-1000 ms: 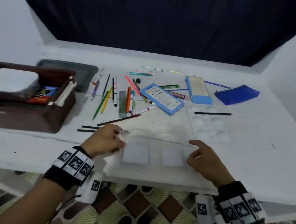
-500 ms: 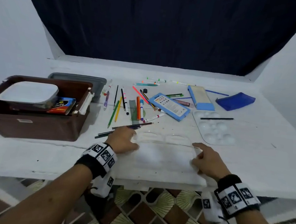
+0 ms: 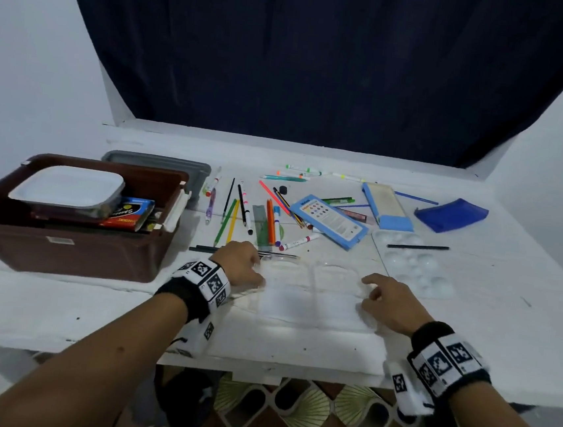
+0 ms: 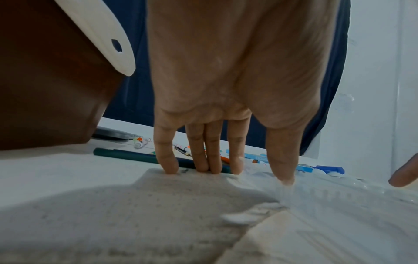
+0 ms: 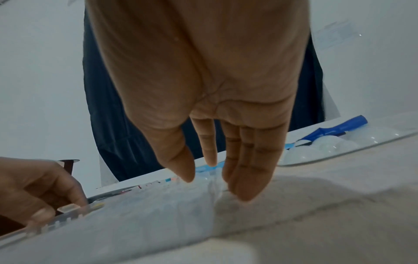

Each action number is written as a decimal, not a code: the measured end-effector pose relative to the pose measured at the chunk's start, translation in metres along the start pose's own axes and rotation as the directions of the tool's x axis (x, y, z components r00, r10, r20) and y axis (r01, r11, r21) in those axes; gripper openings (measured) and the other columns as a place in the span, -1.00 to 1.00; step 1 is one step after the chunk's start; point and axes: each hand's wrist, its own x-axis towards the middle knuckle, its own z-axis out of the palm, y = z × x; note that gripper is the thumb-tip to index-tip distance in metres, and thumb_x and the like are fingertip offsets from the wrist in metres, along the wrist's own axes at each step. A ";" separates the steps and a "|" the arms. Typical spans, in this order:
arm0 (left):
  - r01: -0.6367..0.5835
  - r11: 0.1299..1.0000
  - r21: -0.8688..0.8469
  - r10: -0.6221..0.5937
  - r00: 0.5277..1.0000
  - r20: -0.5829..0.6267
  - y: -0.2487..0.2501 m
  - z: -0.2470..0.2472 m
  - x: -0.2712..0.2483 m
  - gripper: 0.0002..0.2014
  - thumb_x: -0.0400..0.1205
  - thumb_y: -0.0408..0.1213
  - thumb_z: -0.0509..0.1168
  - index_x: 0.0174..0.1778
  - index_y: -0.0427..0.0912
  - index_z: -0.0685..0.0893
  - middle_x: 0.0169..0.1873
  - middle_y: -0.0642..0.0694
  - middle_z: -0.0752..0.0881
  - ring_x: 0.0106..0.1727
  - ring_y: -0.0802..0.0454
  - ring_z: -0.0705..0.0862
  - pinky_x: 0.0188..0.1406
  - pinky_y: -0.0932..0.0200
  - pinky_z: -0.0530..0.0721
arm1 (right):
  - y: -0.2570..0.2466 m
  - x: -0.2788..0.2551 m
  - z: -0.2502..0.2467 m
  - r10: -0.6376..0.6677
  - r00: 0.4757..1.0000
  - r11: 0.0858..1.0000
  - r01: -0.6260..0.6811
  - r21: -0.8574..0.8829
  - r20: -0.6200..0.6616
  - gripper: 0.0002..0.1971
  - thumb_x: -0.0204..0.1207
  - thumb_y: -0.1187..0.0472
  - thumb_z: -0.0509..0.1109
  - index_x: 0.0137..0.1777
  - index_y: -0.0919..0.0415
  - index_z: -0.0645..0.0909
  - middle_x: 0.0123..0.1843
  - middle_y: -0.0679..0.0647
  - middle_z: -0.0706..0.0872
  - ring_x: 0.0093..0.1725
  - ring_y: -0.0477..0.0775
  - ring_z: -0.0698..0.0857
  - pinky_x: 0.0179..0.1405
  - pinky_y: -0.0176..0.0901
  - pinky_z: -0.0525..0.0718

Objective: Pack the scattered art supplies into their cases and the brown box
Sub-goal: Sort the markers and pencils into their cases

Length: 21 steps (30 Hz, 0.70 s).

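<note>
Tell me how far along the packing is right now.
Early. The brown box already holds a white tray and a small carton. Both hands, left and right, rest on the clear palette. Pens and pencils and the blue cases remain scattered.

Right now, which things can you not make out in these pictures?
- Head view: lower contents of the brown plastic box, covered by the white lidded tub.
- Head view: left hand fingers, behind its knuckles.
- Head view: print on the blue flat case, too small.
- Right wrist view: clear plastic tray, blurred.
</note>
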 end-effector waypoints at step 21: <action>0.103 0.992 -0.069 -0.104 0.995 0.002 -0.004 -0.013 0.029 -0.73 0.35 -0.07 0.63 -0.21 -0.19 0.87 -0.27 -0.06 0.83 -0.14 0.06 0.77 -0.06 0.10 0.77 | -0.130 0.146 0.025 -0.197 0.947 0.958 0.240 -0.155 0.253 -0.74 0.63 0.11 0.35 -0.03 0.31 0.74 -0.11 0.23 0.83 -0.15 0.21 0.79 -0.15 -0.08 0.75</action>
